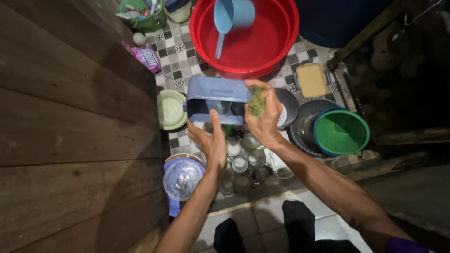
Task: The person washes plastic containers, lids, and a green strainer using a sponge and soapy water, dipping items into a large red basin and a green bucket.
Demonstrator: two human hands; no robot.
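My left hand [209, 138] holds a blue rectangular plastic container [218, 99] from below, its open side tilted toward me. My right hand [262, 117] grips a green scouring pad [256, 101] pressed against the container's right edge. Both hands are raised above a cluster of several drinking glasses [241, 161] standing on the tiled floor.
A large red basin [286, 35] with a blue scoop [230, 16] lies beyond. A pale green bowl [169, 110] sits left, a green-and-blue strainer bowl [341, 131] and yellow lidded box [311, 80] right, a lidded bowl [182, 177] near left. Wooden wall [70, 126] on the left.
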